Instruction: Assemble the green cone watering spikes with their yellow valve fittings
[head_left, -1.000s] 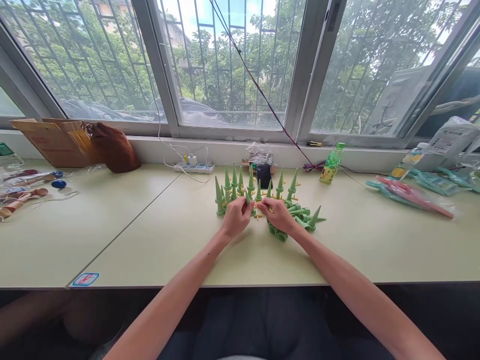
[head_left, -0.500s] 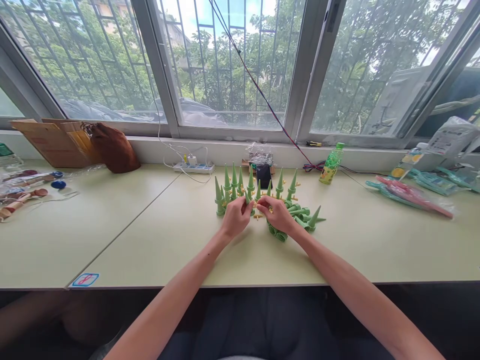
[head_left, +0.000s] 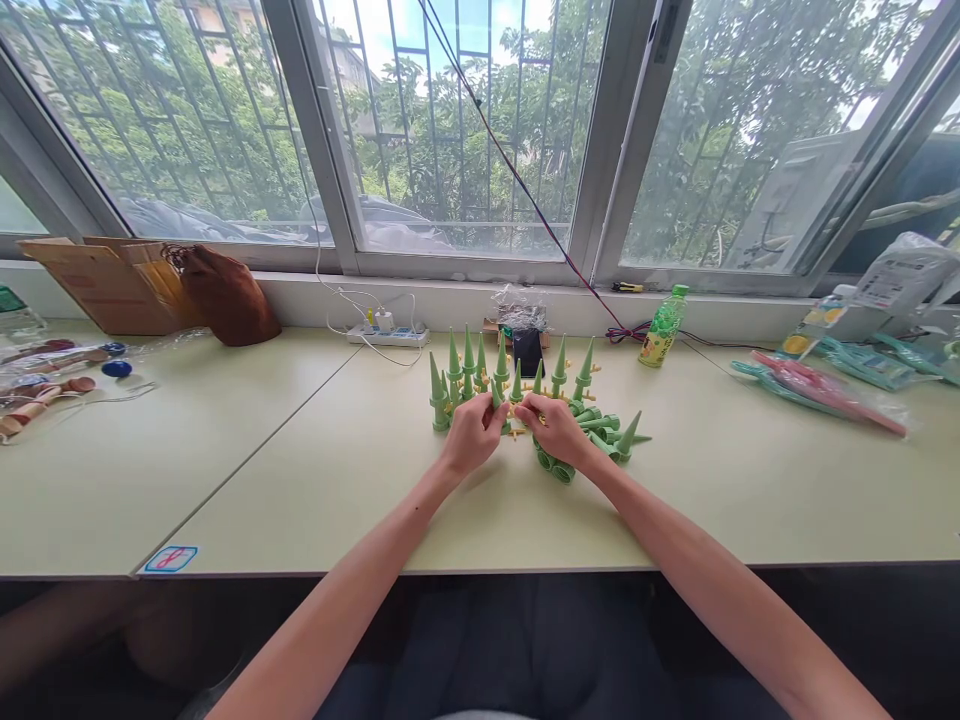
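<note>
Near edge of the table (head_left: 300, 500), far L: a small paper label (head_left: 171, 559) stuck flat. Both forearms reach in over the middle, & here's the action! L hand (head_left: 472, 435) has its fingers clamped on a green cone (head_left: 496, 394), point up. R hand (head_left: 556, 430), just beside it, fingers drawn tight in a pinch; can't tell what's btwn them. On the table btwn the two, a small yellow piece (head_left: 515, 433).

Over to the R, touching distance from that hand: a heap of green cones (head_left: 604, 423), most on their sides, w/ one upright cone (head_left: 629, 437) at its R end. Bit farther, standing cones (head_left: 468, 362), upright, yellow bits among 'em.

Far side now: dark phone (head_left: 529, 352) mid, power strip (head_left: 390, 335) to its L, green bottle (head_left: 664, 325) to its R. Far L, a brown bag (head_left: 232, 300) beside a cardboard box (head_left: 97, 290); behind it all, the window (head_left: 465, 140).
</note>
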